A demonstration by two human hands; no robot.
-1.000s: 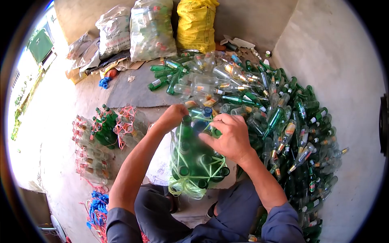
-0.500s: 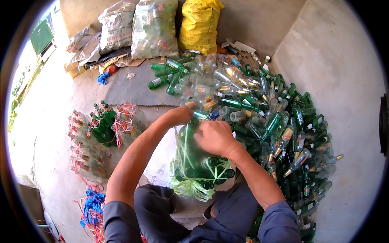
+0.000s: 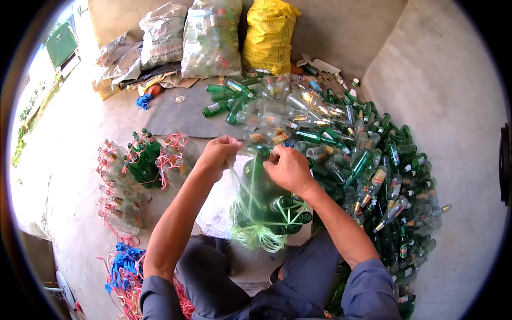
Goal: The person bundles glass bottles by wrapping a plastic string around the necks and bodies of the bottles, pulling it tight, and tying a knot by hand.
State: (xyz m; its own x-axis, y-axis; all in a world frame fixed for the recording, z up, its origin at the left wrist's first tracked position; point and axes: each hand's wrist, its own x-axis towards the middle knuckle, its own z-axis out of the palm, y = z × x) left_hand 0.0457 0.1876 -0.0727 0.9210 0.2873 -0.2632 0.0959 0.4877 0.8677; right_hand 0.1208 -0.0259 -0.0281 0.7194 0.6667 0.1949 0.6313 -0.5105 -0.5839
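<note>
Green twine point(image 3: 259, 240): strands laced over a bundle of bottles, with a loose tuft at its lower end, centre of frame.

Bottle bundle point(image 3: 265, 184): green glass, lying on a pale bench point(image 3: 211, 212), between and beyond the knees in my view; several mouths face the lower right, one neck points to the top of the frame.

Left hand point(image 3: 217, 154): mine, above and left of the bundle; fingers pinched together on strands of the twine, which run down to the bundle.

Right hand point(image 3: 292, 169): mine, at the bundle's upper neck; fingers curled in close beside it. I cannot tell whether they are clamped on twine or glass.

Loose bottles point(image 3: 362, 160): green and clear, some labelled, heaped from upper centre to lower right against a wall point(image 3: 448, 101).

Tied bottles, left of frame: one green group point(image 3: 143, 164) between clear groups point(image 3: 121, 205), with pink twine about the necks.

Tangled cord point(image 3: 127, 264): blue and red, lower left.

Sacks, top of frame: one whitish point(image 3: 161, 42), one translucent and filled point(image 3: 212, 45), one yellow point(image 3: 271, 37).

Grey sheet point(image 3: 181, 113): flat on the floor, upper centre-left.
</note>
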